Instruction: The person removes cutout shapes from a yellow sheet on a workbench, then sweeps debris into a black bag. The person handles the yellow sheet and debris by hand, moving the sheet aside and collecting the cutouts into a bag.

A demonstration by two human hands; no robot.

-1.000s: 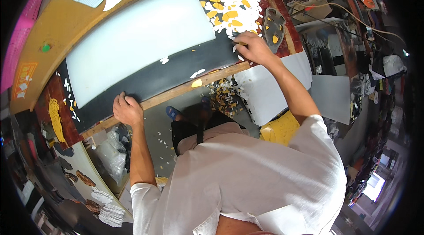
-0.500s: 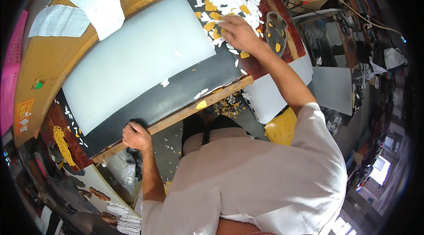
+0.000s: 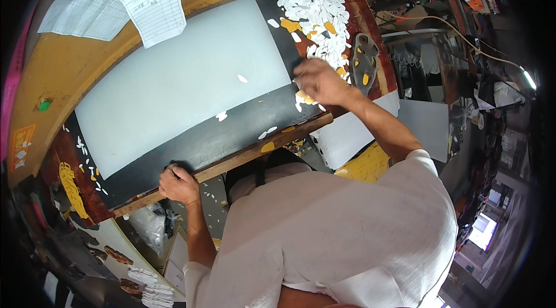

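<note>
My left hand [image 3: 178,184] is closed at the front edge of the black mat [image 3: 229,134], above a wooden strip [image 3: 237,162]; a small dark thing shows at its fingers, too hidden to name. Over the mat's right end is my right hand [image 3: 322,82], bent and smeared by motion, so its grip does not show. Small white oval pieces [image 3: 315,10] lie heaped beyond it, with yellow pieces [image 3: 291,25] among them. A few white and yellow bits [image 3: 304,98] lie just below the right hand. A large pale translucent sheet [image 3: 191,76] covers much of the mat.
A grey oval plate with cut-outs [image 3: 365,65] lies right of the heap. Paper sheets [image 3: 147,4] hang on the yellow machine beam [image 3: 87,65] across the back. At the left end is a yellow sole-shaped piece [image 3: 72,189]. White sheets [image 3: 347,134] stand below the table's right end.
My right hand has come toward the front edge, and several yellow and white pieces beside the sheet have shifted away from the mat's right end. My left hand stays at the edge.
</note>
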